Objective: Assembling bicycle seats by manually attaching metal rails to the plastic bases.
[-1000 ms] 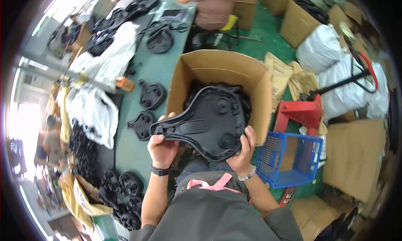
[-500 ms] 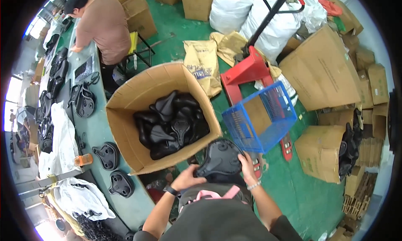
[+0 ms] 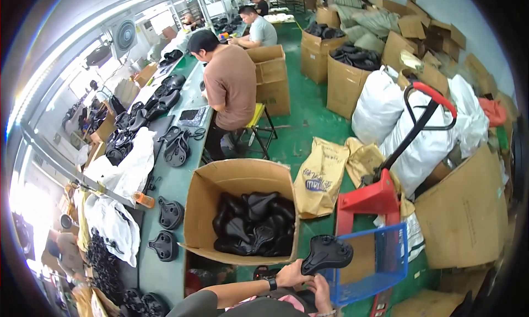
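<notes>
My left hand [image 3: 290,273], wearing a dark watch on its wrist, is closed round the narrow nose of a black bicycle saddle [image 3: 328,253]. The saddle's wide end points right, over the edge of a blue plastic crate [image 3: 368,293]. Just below the nose, close beside my left hand, is my right hand [image 3: 319,290]. Its fingers are curled, and whatever they hold is hidden. Left of the saddle stands an open cardboard box [image 3: 238,174] with several glossy black saddle covers [image 3: 259,223] in it.
On the workbench [image 3: 190,129] at left lie more saddles [image 3: 170,213], white plastic bags [image 3: 118,229] and an orange bottle [image 3: 144,200]. Co-workers [image 3: 230,77] sit along it. A red pallet jack [image 3: 366,204], a yellow sack [image 3: 322,176], white sacks [image 3: 377,105] and cardboard boxes [image 3: 460,207] stand right.
The view has tilted up and shows more of the room. The saddle, held between both hands before, now extends to the right from my left hand. My right hand has left its wide end.
</notes>
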`<action>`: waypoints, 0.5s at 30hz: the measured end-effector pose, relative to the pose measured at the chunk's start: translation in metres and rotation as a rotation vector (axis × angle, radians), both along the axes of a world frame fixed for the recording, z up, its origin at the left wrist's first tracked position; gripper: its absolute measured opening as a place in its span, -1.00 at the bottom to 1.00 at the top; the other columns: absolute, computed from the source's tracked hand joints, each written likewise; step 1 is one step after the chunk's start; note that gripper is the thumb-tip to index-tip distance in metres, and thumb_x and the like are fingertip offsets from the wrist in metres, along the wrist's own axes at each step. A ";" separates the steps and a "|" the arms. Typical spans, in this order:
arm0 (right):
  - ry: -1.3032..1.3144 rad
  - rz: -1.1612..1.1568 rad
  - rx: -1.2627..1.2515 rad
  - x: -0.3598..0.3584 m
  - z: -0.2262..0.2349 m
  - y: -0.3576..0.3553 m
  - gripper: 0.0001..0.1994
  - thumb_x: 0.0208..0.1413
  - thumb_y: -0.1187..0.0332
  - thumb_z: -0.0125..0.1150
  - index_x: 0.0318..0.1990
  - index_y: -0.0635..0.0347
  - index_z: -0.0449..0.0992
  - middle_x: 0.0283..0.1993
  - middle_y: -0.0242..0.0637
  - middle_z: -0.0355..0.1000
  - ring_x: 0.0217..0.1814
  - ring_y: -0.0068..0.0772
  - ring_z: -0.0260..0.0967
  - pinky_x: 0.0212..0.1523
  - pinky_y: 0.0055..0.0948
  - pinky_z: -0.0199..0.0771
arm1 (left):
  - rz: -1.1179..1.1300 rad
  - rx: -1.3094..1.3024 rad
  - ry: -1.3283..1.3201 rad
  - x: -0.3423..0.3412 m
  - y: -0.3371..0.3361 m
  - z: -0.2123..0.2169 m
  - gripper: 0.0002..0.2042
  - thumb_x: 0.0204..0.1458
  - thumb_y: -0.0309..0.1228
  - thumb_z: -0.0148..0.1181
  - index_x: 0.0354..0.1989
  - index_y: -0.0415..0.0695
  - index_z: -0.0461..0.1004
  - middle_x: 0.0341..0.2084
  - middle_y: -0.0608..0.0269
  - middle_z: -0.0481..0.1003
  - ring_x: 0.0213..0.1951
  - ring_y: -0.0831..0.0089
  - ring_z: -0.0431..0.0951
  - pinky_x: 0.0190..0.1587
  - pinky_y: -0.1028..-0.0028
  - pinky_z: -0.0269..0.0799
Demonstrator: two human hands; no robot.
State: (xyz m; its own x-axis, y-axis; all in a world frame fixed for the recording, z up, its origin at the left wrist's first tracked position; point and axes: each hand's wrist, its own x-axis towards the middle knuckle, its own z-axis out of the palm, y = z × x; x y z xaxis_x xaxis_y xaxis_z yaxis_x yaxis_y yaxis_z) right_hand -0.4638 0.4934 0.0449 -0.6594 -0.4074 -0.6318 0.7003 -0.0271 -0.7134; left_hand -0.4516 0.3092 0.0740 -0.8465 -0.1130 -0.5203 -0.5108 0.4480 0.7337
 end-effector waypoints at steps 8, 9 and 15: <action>-0.017 -0.369 0.034 -0.067 -0.038 0.040 -0.75 0.21 0.33 0.13 -0.03 0.27 0.45 -0.09 -0.27 0.51 -0.15 -0.44 0.49 -0.19 -0.38 0.54 | -0.257 -0.065 0.161 -0.067 0.073 -0.003 -0.14 -0.09 -0.07 0.28 0.32 -0.27 0.04 0.05 -0.31 0.37 -0.16 -0.21 0.54 -0.14 0.04 0.50; -0.024 -0.375 0.054 -0.077 -0.031 0.046 -0.75 0.21 0.33 0.13 -0.03 0.27 0.45 -0.09 -0.27 0.51 -0.15 -0.44 0.49 -0.19 -0.38 0.54 | -0.303 -0.032 0.214 -0.072 0.075 -0.011 -0.14 -0.08 -0.04 0.28 0.33 -0.27 0.05 0.03 -0.28 0.40 -0.18 -0.18 0.55 -0.13 0.06 0.50; -0.271 -0.479 0.057 -0.119 -0.015 0.097 -0.78 0.15 0.33 0.10 -0.12 0.26 0.43 -0.29 -0.17 0.50 -0.37 -0.23 0.53 -0.42 -0.34 0.56 | -0.212 0.257 0.238 -0.143 0.036 -0.053 -0.50 0.01 -0.01 0.25 -0.08 -0.21 0.54 -0.24 0.02 0.60 -0.18 0.11 0.62 -0.11 0.28 0.52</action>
